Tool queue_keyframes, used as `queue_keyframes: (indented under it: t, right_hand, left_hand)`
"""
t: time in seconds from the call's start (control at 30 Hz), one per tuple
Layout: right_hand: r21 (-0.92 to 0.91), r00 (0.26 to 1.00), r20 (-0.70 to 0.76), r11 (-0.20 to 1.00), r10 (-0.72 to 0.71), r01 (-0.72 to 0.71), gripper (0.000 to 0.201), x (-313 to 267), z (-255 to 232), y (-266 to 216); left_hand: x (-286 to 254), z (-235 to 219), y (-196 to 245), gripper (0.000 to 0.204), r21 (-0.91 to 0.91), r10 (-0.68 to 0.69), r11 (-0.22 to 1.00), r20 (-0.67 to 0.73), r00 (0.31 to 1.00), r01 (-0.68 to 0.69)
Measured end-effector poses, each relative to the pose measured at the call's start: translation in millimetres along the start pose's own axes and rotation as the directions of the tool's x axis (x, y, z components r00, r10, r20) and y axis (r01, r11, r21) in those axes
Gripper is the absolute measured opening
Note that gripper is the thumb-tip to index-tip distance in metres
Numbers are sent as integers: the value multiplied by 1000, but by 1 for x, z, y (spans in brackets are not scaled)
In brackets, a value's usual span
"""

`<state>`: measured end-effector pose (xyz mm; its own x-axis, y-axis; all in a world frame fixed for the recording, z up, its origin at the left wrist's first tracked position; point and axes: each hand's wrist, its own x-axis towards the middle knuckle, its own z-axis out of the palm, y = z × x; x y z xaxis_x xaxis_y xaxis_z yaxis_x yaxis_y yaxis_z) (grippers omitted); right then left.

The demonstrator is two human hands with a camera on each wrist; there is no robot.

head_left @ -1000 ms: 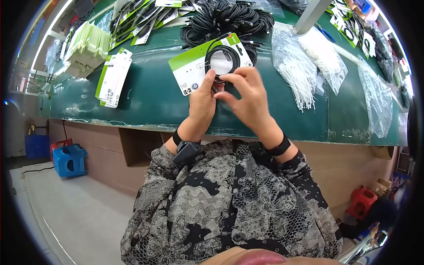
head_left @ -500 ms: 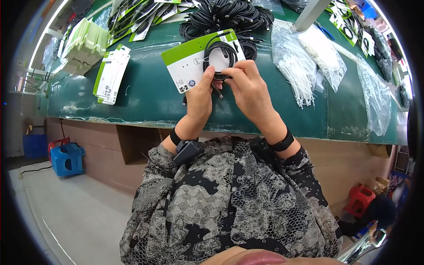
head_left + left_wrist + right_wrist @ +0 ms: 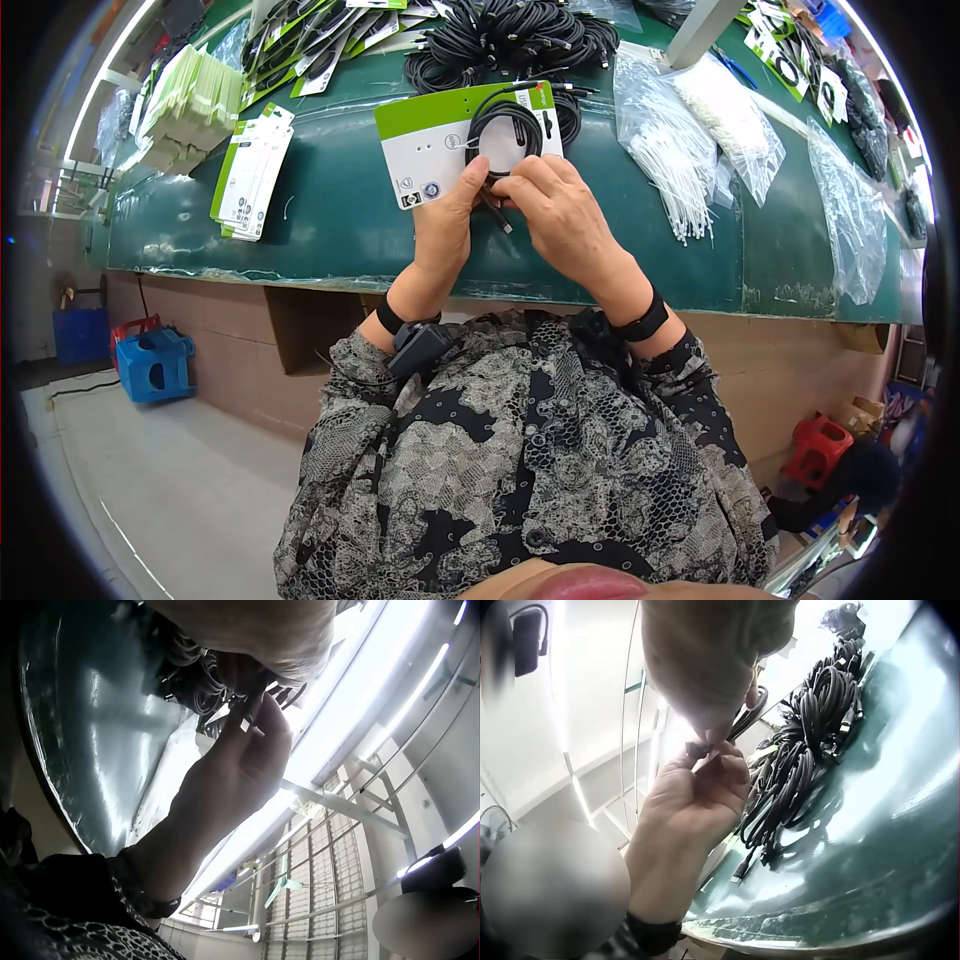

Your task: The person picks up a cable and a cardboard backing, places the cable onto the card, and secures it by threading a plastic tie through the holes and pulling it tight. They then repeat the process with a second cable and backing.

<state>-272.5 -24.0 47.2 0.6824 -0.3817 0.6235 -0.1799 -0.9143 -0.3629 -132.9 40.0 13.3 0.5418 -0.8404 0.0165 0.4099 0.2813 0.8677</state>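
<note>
The green bench (image 3: 330, 225) carries everything in view: a heap of black cables (image 3: 515, 40) at its far edge, bags of white ties (image 3: 680, 150) to the person's right, and a stack of blank cards (image 3: 250, 170) to the left. Held just above it, in front of the person, is a green-and-white backing card (image 3: 430, 150) with a coiled black cable (image 3: 505, 135) lying against its right half.

Both hands are together at the coil's lower edge. The left hand (image 3: 445, 225) pinches the card and coil between thumb and fingers; the right hand (image 3: 565, 215) has its fingertips curled on the coil beside that thumb. A loose connector end (image 3: 497, 212) hangs down between them — free, not tucked in.

Risks, as judged:
- The card is gripped at one edge only, so a firm pull by the right hand could bend or crease it.
- If either pinch eases, the coil may spring open and slide off the card.
- The dangling end could snag on a finger — or drag the coil askew.
- What the fingertips hold cannot be told from the wrist views; a thin tie there could slip unnoticed.
</note>
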Motion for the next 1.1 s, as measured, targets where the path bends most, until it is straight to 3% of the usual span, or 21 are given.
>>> queue_keyframes:
  t: [0.1, 0.17, 0.27, 0.37, 0.57, 0.8, 0.9, 1.1]
  right_hand:
    - [60, 995, 52, 994, -91, 88, 18, -3, -6, 7]
    - [70, 997, 21, 995, -78, 76, 18, -6, -5, 14]
    - [100, 998, -40, 993, -54, 58, 20, -7, -5, 12]
    - [167, 981, -25, 968, 194, -187, 22, 1, -18, -19]
    - [88, 982, -57, 981, 178, -173, 23, -9, 9, -17]
    - [156, 986, -46, 977, 157, -148, 27, -11, 1, -4]
    - [77, 997, -16, 994, 77, -76, 31, -11, -3, 3]
    - [162, 985, 40, 972, 165, -169, 36, -15, -5, -8]
  left_hand:
    - [-1, -1, 10, 19, 43, -55, 998, 25, 998, 54]
    - [0, 0, 10, 19, 63, -83, 995, 37, 996, 81]
    - [4, -1, 5, 16, 113, 40, 993, -20, 999, -38]
    - [3, 1, 6, 16, 96, 5, 995, -15, 1000, -4]
    - [-3, 12, 7, 16, 48, 13, 999, -93, 996, -9]
    - [-4, 5, 17, 17, 84, -62, 994, -47, 997, 65]
    - [-1, -3, 15, 18, 102, -69, 992, -19, 997, 70]
    - [2, -4, 20, 21, 115, -73, 991, -11, 997, 74]
